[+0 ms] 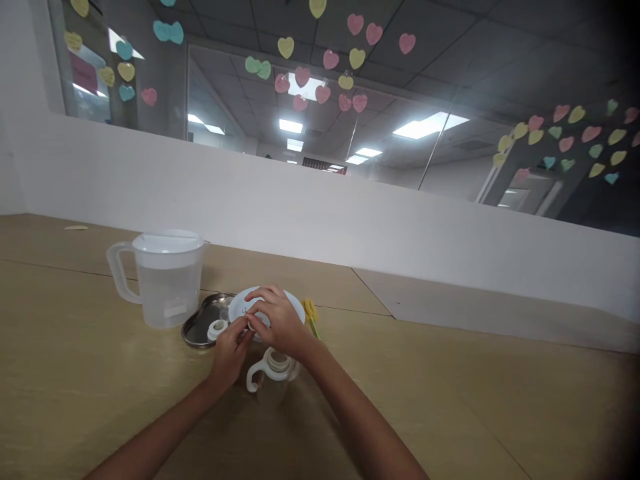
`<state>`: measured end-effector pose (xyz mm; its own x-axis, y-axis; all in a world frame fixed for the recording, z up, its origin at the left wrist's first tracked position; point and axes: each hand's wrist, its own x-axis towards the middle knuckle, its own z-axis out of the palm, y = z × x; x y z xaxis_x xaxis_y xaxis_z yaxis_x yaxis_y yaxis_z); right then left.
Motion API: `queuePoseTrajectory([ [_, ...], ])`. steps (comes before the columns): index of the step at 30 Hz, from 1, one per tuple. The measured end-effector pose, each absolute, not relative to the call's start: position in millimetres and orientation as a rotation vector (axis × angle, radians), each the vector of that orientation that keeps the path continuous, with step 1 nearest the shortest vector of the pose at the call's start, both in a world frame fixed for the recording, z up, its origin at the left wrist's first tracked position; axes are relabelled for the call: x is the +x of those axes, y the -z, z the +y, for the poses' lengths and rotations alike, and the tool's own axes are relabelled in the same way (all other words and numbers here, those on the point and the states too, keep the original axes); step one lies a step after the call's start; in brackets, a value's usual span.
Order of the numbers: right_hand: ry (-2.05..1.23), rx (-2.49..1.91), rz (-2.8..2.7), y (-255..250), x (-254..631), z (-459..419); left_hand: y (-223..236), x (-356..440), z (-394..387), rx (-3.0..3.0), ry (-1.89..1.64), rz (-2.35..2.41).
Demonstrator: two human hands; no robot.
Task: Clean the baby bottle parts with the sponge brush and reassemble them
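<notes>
My left hand (232, 353) and my right hand (281, 321) meet above the near edge of a white plate (295, 308). Fingers of both are pinched together around something small and pale, mostly hidden by the fingertips. Just below my right hand stands a clear baby bottle (274, 390) with white side handles and an uncovered mouth. To the left of my fingers, a white bottle collar ring (217, 329) lies in a kidney-shaped metal tray (197, 331). A clear rounded piece is also in that tray, partly behind the plate.
A translucent lidded pitcher (169, 287) stands left of the tray. A yellow-headed brush (311, 309) with a green handle lies right of the plate. At the back, the wooden table (450, 400) meets a white wall (300, 213) below a window with heart-shaped notes.
</notes>
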<state>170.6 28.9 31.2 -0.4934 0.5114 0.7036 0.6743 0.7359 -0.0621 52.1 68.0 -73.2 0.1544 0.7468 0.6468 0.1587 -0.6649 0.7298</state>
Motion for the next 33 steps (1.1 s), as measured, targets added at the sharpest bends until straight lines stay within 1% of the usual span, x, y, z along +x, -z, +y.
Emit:
queuePoseTrajectory([
  [6, 0.356, -0.977, -2.193, -31, 178, 32, 66, 50, 68, 1.902, -1.626, 0.881],
  [10, 0.321, -1.004, -2.134, -29, 181, 35, 60, 46, 71, 1.918, -1.622, 0.871],
  [13, 0.320, -0.943, -2.044, -37, 178, 28, 57, 46, 72, 1.934, -1.636, 0.858],
  [20, 0.527, -0.763, -1.912, -62, 162, -1, 52, 47, 72, 2.023, -1.710, 0.774],
  [33, 0.666, -0.711, -1.830, -86, 164, -30, 51, 47, 79, 2.163, -1.810, 0.752],
])
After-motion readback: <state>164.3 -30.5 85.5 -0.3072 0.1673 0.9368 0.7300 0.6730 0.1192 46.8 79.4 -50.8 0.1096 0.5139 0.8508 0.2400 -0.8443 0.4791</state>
